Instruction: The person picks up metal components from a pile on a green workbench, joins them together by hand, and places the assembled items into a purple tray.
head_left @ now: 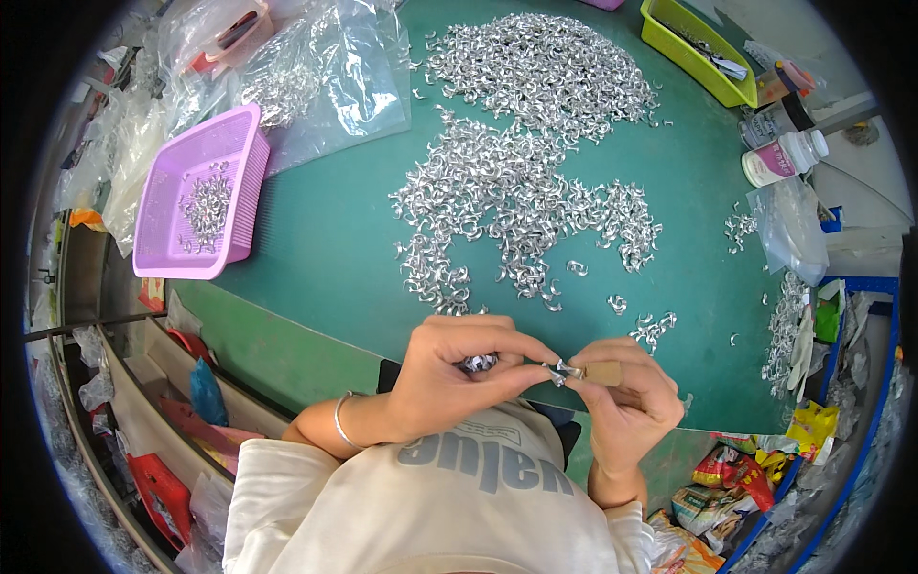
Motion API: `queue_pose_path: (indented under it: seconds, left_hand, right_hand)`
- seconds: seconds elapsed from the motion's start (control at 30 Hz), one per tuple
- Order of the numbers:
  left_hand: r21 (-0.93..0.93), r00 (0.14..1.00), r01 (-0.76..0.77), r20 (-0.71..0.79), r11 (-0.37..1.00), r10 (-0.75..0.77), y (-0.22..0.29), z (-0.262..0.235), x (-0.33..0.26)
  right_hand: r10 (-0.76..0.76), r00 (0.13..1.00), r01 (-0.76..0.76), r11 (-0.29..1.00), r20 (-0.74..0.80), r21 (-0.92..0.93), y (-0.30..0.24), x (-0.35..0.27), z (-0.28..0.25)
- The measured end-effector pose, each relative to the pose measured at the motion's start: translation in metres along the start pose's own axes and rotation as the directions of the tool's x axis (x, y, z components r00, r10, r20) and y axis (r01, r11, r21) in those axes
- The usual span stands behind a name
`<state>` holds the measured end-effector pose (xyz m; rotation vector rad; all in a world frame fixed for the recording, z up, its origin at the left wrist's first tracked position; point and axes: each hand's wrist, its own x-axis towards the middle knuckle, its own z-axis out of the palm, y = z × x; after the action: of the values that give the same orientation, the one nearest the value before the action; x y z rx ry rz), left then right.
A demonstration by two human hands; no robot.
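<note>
Close to my body, at the table's near edge, both hands meet fingertip to fingertip. My left hand (449, 368) is closed, with thumb and forefinger pinching a small curved silver metal piece (557, 374). More silver pieces (479, 363) show inside its curled fingers. My right hand (626, 394) pinches at the other side of the same spot, its fingertips on shiny metal. A tan strip (602, 373) covers part of its forefinger; whether it is wrapped on or held I cannot tell. Just beyond the hands spreads a large heap of similar curved pieces (507, 182).
A purple basket (244, 196) with some pieces stands left, beside clear plastic bags (359, 91). At the far right are a yellow-green basket (703, 62) and a white bottle (779, 161). Small groups of pieces (653, 330) lie near my right hand on the green table (325, 239).
</note>
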<state>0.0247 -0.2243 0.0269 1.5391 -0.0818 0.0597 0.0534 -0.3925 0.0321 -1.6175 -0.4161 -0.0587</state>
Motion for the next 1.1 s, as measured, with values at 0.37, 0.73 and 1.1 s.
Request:
queue_pose_path:
  seconds: [0.37, 0.73, 1.1]
  left_hand:
    - [-0.008, 0.999, -0.007, 0.032, 1.000, 0.007, 0.003, -0.003, -0.003]
    - [-0.046, 0.999, -0.011, 0.046, 0.999, 0.013, 0.003, -0.005, -0.004]
    - [-0.047, 0.998, -0.027, 0.062, 0.999, 0.030, 0.004, -0.006, -0.005]
  right_hand:
    - [-0.064, 0.997, 0.066, 0.997, 0.038, -0.044, -0.005, 0.000, -0.001]
    - [-0.107, 0.992, 0.112, 0.991, 0.067, -0.078, -0.011, 0.001, -0.001]
    - [-0.026, 0.994, 0.025, 1.000, 0.104, 0.017, -0.011, 0.003, -0.005]
